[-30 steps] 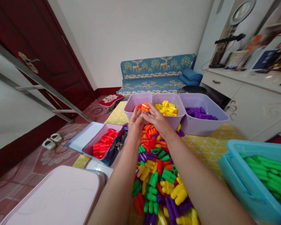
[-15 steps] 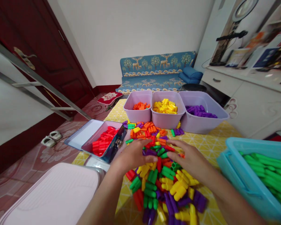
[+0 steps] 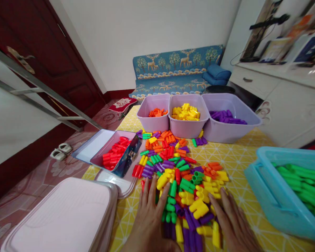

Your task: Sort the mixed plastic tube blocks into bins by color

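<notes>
I've just drawn my left hand (image 3: 151, 213) and right hand (image 3: 232, 222) back, both fanned wide, no grip showing! More blocks (image 3: 187, 184) lie bared between them, easier working, I judge. Counting across: one box (image 3: 127, 163) beyond the left hand, blocks beyond counting, three lilac tubs (image 3: 188, 129) ahead, one teal tub (image 3: 286, 220) right of the right hand.

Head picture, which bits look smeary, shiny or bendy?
Head view, upper right: things on the white cabinet look blurred, with pale glare on its top; head view, left: the dark red door slants, probably wide-lens stretching; head view, middle: the plastic pieces look fairly crisp.
</notes>
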`<act>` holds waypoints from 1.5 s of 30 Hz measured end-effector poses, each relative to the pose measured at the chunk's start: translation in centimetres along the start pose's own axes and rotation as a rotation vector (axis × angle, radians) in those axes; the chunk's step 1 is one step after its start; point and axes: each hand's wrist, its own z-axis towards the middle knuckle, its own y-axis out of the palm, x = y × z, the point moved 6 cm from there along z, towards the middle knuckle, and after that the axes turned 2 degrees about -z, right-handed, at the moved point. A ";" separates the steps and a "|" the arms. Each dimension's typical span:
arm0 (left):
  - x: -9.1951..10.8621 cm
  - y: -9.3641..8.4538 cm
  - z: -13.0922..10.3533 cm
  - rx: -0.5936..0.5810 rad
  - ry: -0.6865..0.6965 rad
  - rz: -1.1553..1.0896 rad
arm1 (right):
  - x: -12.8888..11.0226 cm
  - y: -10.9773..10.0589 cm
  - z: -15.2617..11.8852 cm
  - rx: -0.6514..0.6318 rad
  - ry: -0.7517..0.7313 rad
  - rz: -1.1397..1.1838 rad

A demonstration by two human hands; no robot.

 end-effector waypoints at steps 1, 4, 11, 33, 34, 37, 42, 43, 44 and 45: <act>0.4 0.4 0.4 0.033 0.025 -0.040 | -0.5 0.1 0.8 0.001 0.019 0.027; 1.8 0.4 2.0 0.146 0.094 -0.170 | -1.7 0.0 3.8 0.054 0.093 0.121; 4.2 -2.5 7.9 0.307 0.155 -0.335 | -1.9 -0.3 11.7 0.137 0.053 0.401; 1.8 -4.6 10.3 0.374 -0.032 0.017 | -0.6 -0.1 15.0 0.164 0.084 0.343; 2.1 -4.9 11.3 0.354 -0.009 0.016 | -0.8 -0.2 16.0 0.153 0.089 0.358; 2.8 -5.3 14.2 0.293 0.087 -0.030 | -1.1 -0.5 18.7 0.081 0.083 0.378; 2.8 -5.4 16.5 0.349 0.186 -0.092 | -1.2 -0.8 21.1 0.088 0.026 0.420; 2.7 -5.4 16.5 0.362 0.201 -0.093 | -1.2 -0.8 21.2 0.094 0.002 0.443; 2.6 -5.3 16.5 0.370 0.214 -0.100 | -1.3 -0.7 21.2 0.097 -0.020 0.468; 2.5 -5.2 16.5 0.375 0.223 -0.115 | -1.3 -0.6 21.1 0.099 -0.036 0.497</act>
